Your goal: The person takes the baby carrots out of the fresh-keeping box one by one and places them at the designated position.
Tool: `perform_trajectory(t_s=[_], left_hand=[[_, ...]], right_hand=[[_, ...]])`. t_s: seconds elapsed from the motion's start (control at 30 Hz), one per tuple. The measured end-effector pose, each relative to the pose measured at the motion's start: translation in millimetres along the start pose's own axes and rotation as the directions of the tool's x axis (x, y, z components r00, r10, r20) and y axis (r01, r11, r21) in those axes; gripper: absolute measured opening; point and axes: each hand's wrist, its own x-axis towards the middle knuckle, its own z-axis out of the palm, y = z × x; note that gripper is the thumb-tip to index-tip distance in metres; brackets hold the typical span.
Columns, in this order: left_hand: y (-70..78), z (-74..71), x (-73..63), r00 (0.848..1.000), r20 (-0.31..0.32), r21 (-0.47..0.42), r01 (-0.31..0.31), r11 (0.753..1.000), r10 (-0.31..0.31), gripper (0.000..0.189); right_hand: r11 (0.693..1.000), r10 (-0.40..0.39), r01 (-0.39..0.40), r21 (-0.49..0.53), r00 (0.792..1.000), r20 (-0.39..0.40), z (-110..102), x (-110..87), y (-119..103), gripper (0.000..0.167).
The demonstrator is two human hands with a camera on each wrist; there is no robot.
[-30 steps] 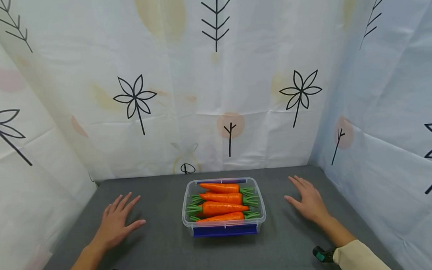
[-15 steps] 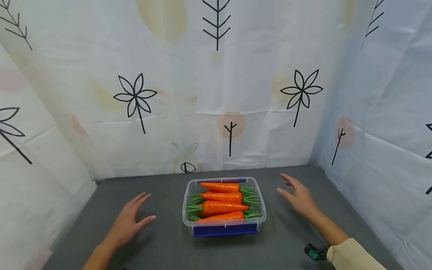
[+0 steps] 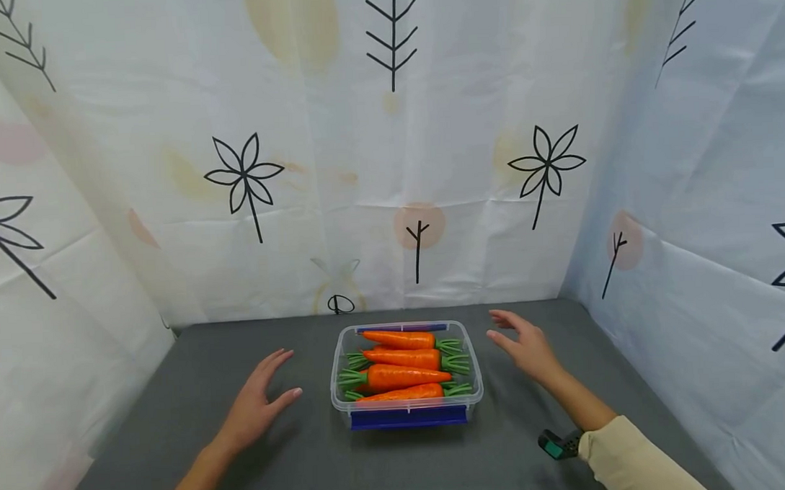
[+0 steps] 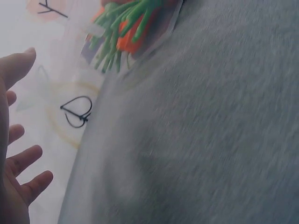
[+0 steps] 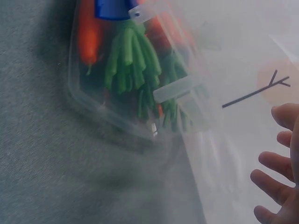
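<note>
Patterned white cloth [image 3: 367, 253] is hung around a grey table [image 3: 400, 464], on which a clear, blue-clipped box [image 3: 407, 404] is placed near the middle. It is flanked by a left hand [image 3: 258, 405] and a right hand [image 3: 524, 348], both held apart from it, each grip spread. Inside, orange carrots [image 3: 404, 378] with green tops are stacked.

Soft head-view light; wrist views hazy, dimmer.
</note>
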Motion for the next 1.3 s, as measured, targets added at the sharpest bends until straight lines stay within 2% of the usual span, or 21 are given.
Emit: perform_trajectory(t_s=[0.17, 0.23, 0.5, 0.6, 0.7, 0.8, 0.87, 0.93, 1.03, 1.13, 1.3], left_hand=[[3.5, 11.3, 0.2, 0.998, -0.046, -0.048, -0.038, 0.998, 0.036, 0.062], [6.1, 15.2, 1.2, 0.998, -0.054, -0.081, -0.038, 0.996, 0.034, 0.061], [20.0, 28.7, 5.9, 0.998, -0.064, -0.199, -0.001, 0.980, -0.012, 0.056], [23.9, 34.7, 7.2, 0.997, -0.077, -0.248, -0.001, 0.969, -0.018, 0.055], [28.9, 40.4, 8.9, 0.996, -0.088, -0.305, -0.004, 0.952, -0.023, 0.054], [33.6, 45.1, 10.2, 0.996, -0.077, -0.354, 0.018, 0.935, -0.049, 0.052], [36.7, 47.3, 10.5, 0.996, -0.060, -0.375, 0.041, 0.926, -0.069, 0.051], [39.2, 49.5, 10.5, 0.995, -0.045, -0.404, 0.066, 0.912, -0.092, 0.050], [41.3, 54.8, 11.3, 0.994, -0.045, -0.432, 0.071, 0.899, -0.099, 0.050], [42.1, 60.3, 13.0, 0.992, -0.050, -0.458, 0.080, 0.886, -0.115, 0.050], [46.3, 65.7, 15.9, 0.976, -0.022, -0.513, 0.174, 0.840, -0.216, 0.047]], right_hand=[[0.999, -0.034, 0.034, 0.025, 0.999, 0.002, 1.5, 7.2, -7.2, 0.040], [0.999, -0.030, 0.029, 0.032, 0.999, 0.021, 3.0, 10.4, -8.8, 0.039], [0.998, -0.034, 0.027, 0.060, 0.991, 0.130, 10.4, 19.7, -18.7, 0.035], [0.996, -0.047, 0.033, 0.079, 0.982, 0.185, 13.6, 23.3, -25.1, 0.034], [0.994, -0.059, 0.033, 0.105, 0.964, 0.260, 16.7, 28.5, -33.0, 0.035], [0.993, -0.080, 0.047, 0.105, 0.938, 0.337, 19.5, 34.3, -40.6, 0.036], [0.993, -0.098, 0.062, 0.102, 0.913, 0.395, 21.6, 38.6, -45.6, 0.036], [0.992, -0.121, 0.091, 0.088, 0.884, 0.451, 24.0, 42.6, -48.7, 0.037], [0.992, -0.128, 0.109, 0.067, 0.840, 0.528, 25.8, 47.3, -53.8, 0.039], [0.994, -0.107, 0.089, 0.060, 0.796, 0.596, 27.3, 51.9, -58.0, 0.041], [0.997, -0.076, 0.064, 0.043, 0.709, 0.702, 34.6, 59.5, -63.5, 0.045]])
